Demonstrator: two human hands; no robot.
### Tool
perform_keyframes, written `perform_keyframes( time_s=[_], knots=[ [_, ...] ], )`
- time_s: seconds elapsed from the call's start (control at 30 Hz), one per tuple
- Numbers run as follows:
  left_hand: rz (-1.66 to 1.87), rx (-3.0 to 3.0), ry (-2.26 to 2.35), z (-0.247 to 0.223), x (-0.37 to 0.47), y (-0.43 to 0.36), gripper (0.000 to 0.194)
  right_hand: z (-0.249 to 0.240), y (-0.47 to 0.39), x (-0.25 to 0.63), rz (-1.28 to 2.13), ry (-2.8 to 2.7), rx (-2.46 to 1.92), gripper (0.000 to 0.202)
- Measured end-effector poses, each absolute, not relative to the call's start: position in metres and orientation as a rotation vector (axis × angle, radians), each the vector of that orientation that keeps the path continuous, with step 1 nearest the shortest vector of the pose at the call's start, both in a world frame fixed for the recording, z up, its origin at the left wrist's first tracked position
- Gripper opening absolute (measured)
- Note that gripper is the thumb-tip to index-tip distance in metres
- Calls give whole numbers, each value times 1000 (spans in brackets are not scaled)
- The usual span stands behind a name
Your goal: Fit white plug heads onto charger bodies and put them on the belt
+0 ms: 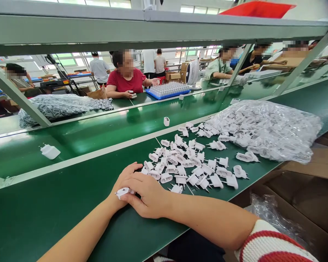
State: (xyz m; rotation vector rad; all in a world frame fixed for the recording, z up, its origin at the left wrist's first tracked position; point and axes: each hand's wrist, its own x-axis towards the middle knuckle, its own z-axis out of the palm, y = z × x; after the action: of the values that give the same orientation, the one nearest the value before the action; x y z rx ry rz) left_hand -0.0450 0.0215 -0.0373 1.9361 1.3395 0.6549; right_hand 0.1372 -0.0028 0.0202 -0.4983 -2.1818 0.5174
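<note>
My two hands are together on the green work surface, left of a heap of loose white plug adapters (180, 160). My right hand (149, 193) lies over the left, its thumb and fingers closed on a white plug adapter (124, 191) whose end sticks out to the left. Behind it, my left hand (123, 179) is curled around the same adapter, its palm and most of its fingers covered by the right hand. The heap's nearest pieces lie by the fingertips. Several of them show metal pins, others an oval open face.
A clear plastic bag (265, 127) full of white adapters spills toward the heap. On the green conveyor belt (104, 134) lie a white charger (50, 151) and a small white piece (166, 121). Across it a person in red (127, 78) sits by a blue tray (166, 95). A shelf beam (125, 31) runs overhead.
</note>
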Motion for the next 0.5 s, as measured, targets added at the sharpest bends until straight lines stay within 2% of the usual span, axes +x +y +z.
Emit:
perform_keyframes(
  time_s=[0.13, 0.5],
  knots=[
    [806, 1898, 1297, -47, -47, 22, 60, 20, 0, 137, 517, -2221, -526, 15],
    [851, 1862, 1283, -49, -46, 20, 60, 14, -1, 134, 502, -2154, -577, 19]
  ],
)
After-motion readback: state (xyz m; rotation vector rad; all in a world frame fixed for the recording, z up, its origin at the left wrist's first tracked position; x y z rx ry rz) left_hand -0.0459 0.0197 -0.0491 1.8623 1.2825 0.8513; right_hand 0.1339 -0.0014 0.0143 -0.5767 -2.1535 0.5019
